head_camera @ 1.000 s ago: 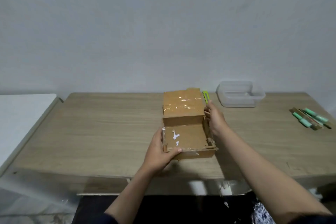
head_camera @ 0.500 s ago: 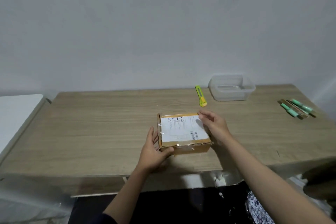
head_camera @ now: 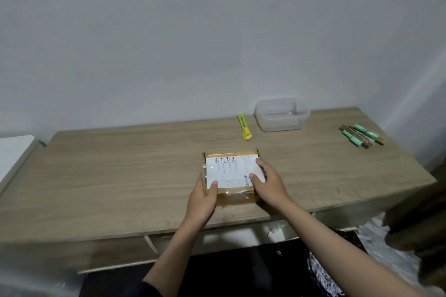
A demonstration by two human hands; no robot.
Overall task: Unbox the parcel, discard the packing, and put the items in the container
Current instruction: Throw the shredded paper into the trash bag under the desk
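A small brown cardboard parcel (head_camera: pixel 231 171) with a white shipping label on top lies closed near the front edge of the wooden table (head_camera: pixel 120 176). My left hand (head_camera: pixel 202 198) grips its front left corner, thumb on the label. My right hand (head_camera: pixel 269 184) holds the right side, fingers spread over the lid. A clear plastic container (head_camera: pixel 281 116) stands at the back of the table, past the parcel to the right. A yellow-green box cutter (head_camera: pixel 245 126) lies just left of the container.
Several green-handled items (head_camera: pixel 360 136) on brown card lie at the table's right end. A white surface (head_camera: pixel 12 152) adjoins the table on the left. A wall rises directly behind the table. Dark things sit low on the right (head_camera: pixel 415 224).
The parcel's lid, raised a second ago, has been folded down and the box now lies closed, label up. Both hands shifted onto its front corners.
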